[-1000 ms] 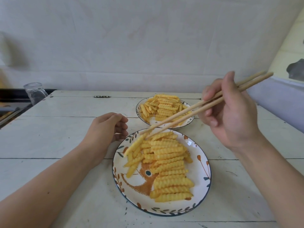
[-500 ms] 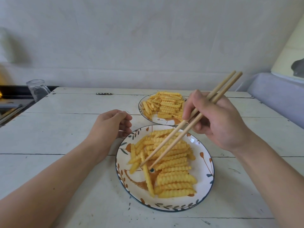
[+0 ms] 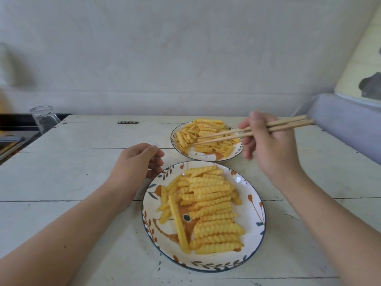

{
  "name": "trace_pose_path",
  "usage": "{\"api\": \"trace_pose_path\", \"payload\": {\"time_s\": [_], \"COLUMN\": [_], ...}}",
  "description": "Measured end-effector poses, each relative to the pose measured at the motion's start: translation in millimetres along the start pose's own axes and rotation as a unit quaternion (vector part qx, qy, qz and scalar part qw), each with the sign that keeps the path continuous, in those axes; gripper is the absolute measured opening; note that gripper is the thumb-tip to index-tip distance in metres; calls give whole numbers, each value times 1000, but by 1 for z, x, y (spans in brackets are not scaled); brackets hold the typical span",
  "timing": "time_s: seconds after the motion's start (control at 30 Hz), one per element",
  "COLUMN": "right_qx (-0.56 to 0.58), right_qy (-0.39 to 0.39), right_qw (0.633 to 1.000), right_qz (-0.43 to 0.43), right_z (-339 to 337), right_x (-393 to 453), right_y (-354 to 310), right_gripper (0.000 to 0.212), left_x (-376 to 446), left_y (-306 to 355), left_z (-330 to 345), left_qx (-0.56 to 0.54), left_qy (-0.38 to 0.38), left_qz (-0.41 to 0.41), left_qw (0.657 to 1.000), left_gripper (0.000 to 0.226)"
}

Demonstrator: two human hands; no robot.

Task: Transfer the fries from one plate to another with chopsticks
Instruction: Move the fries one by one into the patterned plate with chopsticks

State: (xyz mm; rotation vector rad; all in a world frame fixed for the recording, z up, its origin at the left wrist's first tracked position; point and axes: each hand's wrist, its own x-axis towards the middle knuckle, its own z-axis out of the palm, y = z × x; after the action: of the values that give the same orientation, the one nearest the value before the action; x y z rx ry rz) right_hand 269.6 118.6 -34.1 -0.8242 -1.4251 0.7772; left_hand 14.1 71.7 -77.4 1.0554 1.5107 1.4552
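Over a white plank table (image 3: pixel 82 178): right hand (image 3: pixel 266 145) gripping 2 wooden chopsticks (image 3: pixel 243 133), tips resting among crinkle-cut fries (image 3: pixel 206 135) on the far plate (image 3: pixel 208 157). Left hand (image 3: pixel 136 164) loosely curled, holding nothing, just beside the near plate (image 3: pixel 251 219), also heaped with fries. Glass jar (image 3: pixel 44 118) at far left.

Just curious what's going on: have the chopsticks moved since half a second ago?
Yes. The chopsticks have swung away from the near plate to the far plate, tips now over its fries.
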Motion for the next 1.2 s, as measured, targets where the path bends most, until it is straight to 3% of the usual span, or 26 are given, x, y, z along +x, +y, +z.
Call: {"api": "trace_pose_path", "payload": {"time_s": [0.2, 0.53, 0.8, 1.0, 1.2], "right_qx": [-3, -55, -205, -76, 67], "right_qy": [-81, -70, -91, 14, 110], "right_qw": [997, 996, 972, 997, 988], "right_qz": [2, 18, -76, -14, 89], "right_z": [28, 55, 78, 53, 10], "right_x": [3, 26, 34, 28, 24], "right_y": [17, 8, -7, -13, -41], "right_gripper": [32, 37, 51, 47, 54], "left_x": [1, 1, 0, 1, 1], "left_y": [-1, 1, 1, 0, 0], "left_z": [-1, -1, -2, -2, -2], "left_qx": [0, 3, 5, 9, 8], "left_qy": [2, -1, -3, -3, -3], "left_qz": [-2, -4, 0, 2, 2], "left_qw": [1000, 1000, 1000, 1000, 1000], "left_gripper": [29, 27, 28, 27, 28]}}
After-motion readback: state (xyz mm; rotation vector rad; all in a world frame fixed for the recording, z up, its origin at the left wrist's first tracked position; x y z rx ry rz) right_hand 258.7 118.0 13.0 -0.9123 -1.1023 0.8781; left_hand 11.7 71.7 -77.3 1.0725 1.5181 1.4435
